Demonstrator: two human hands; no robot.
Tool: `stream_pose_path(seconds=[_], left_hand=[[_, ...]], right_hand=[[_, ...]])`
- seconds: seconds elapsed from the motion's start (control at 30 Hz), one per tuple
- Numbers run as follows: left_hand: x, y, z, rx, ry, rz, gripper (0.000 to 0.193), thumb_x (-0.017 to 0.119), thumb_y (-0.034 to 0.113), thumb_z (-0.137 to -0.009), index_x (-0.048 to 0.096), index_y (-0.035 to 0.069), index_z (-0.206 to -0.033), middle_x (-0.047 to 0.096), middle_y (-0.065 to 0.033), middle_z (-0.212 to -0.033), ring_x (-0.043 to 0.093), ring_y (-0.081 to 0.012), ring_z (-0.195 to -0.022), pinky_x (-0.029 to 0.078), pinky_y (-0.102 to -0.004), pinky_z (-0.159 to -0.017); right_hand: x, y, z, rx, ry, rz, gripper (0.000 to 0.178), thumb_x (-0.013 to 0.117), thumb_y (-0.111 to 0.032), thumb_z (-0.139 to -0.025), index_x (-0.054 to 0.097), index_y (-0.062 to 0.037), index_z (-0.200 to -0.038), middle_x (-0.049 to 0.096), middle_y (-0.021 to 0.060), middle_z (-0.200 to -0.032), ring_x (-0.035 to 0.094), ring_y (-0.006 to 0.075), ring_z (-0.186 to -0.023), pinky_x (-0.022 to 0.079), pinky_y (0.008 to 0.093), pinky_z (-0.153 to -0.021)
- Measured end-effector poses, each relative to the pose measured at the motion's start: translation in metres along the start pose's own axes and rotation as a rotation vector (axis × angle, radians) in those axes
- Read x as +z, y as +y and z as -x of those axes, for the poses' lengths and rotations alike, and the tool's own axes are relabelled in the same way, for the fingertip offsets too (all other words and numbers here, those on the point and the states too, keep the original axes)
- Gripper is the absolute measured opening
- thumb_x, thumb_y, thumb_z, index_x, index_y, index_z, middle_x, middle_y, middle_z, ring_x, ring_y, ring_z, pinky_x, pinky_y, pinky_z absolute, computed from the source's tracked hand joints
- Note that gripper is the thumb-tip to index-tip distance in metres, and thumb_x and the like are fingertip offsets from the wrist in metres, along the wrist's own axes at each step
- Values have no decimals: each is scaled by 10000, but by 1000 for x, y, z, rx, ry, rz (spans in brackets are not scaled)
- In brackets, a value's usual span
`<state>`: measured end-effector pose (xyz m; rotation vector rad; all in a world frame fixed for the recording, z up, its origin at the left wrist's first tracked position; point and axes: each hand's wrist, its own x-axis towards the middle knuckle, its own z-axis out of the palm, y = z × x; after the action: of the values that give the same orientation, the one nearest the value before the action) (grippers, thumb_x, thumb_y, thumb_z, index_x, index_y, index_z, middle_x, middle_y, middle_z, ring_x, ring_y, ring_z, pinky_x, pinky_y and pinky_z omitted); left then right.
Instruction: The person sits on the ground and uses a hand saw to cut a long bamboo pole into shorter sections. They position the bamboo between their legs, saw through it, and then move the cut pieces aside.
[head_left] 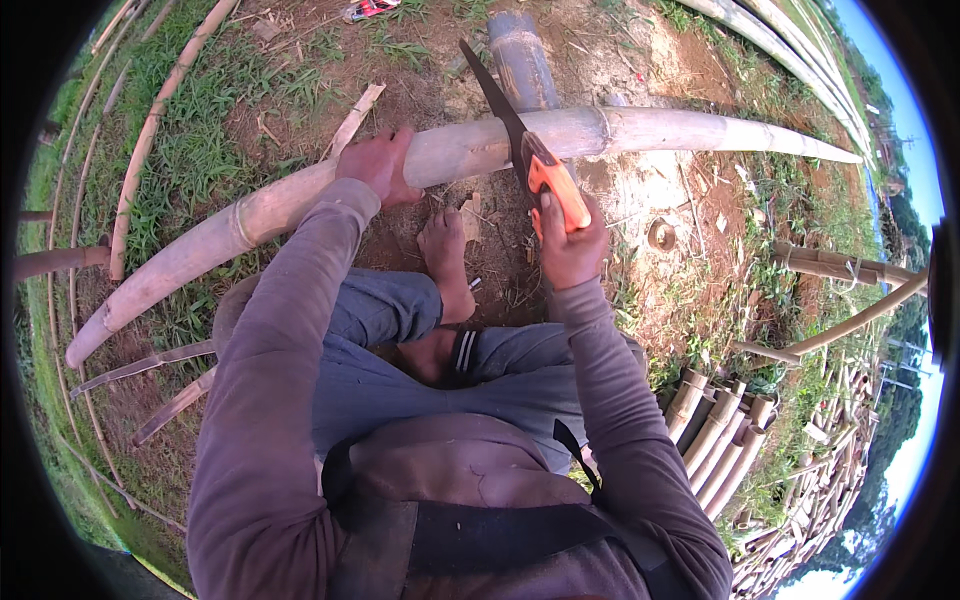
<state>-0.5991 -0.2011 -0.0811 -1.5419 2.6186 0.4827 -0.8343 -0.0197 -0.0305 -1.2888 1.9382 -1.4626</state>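
A long, pale bamboo pole (290,195) runs across in front of me, from the lower left to the upper right. My left hand (378,167) is closed around it, left of the middle. In my right hand (573,243) is the orange handle of a hand saw (499,103). Its dark blade crosses the pole to the right of my left hand, with the tip pointing away and to the left. Whether the teeth have cut into the bamboo cannot be made out. Beneath the pole, a thick grey, round piece (523,62) sticks out on the far side.
Cut bamboo lengths (715,440) are stacked at my lower right, with a larger heap (810,490) beyond. My bare foot (445,255) is close below the pole. Long poles (780,50) lie at the far right. A bamboo frame (840,265) stands at right.
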Motion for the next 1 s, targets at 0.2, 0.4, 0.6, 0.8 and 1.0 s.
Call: stream_pose_path(seconds=[0.2, 0.4, 0.6, 0.8, 1.0], left_hand=[[-8, -15, 8, -26, -6, 0, 986, 934, 496, -649, 495, 158, -1464, 652, -159, -1336, 687, -376, -1182, 562, -517, -986], [-4, -3, 8, -39, -34, -14, 1000, 924, 506, -658, 480, 172, -1490, 647, -160, -1327, 684, -376, -1186, 561, -517, -986], [-8, 0, 2, -9, -26, -4, 1029, 922, 506, -659, 462, 173, -1518, 650, -157, -1325, 677, -380, -1195, 560, -505, -997], [-4, -9, 15, -43, -31, 4, 1002, 923, 509, -656, 479, 169, -1488, 654, -155, -1318, 683, -381, -1185, 564, -500, -996], [-5, -1, 6, -43, -34, -45, 995, 926, 514, -647, 488, 159, -1467, 656, -148, -1310, 690, -383, -1168, 566, -501, -991]], right_hand=[[-23, 20, 40, 82, -41, -83, 259, 778, -166, -984, 684, 33, -1120, 754, 120, -851, 722, 144, -770, 548, 323, -673], [-94, -17, 173, 79, 159, -198, 218, 712, -84, -1010, 615, 71, -1128, 764, 178, -1054, 763, 206, -1035, 613, 314, -827], [11, 16, -24, 81, -25, 22, 215, 774, -147, -986, 686, 32, -1066, 730, 103, -843, 678, 132, -737, 535, 294, -655], [-87, 3, 125, 151, -24, -72, 295, 743, -145, -1002, 641, 71, -1176, 767, 118, -922, 757, 159, -909, 586, 300, -773], [-79, 28, 122, -13, 14, 53, 245, 751, -134, -999, 653, 45, -1134, 765, 152, -999, 751, 183, -847, 598, 332, -756]])
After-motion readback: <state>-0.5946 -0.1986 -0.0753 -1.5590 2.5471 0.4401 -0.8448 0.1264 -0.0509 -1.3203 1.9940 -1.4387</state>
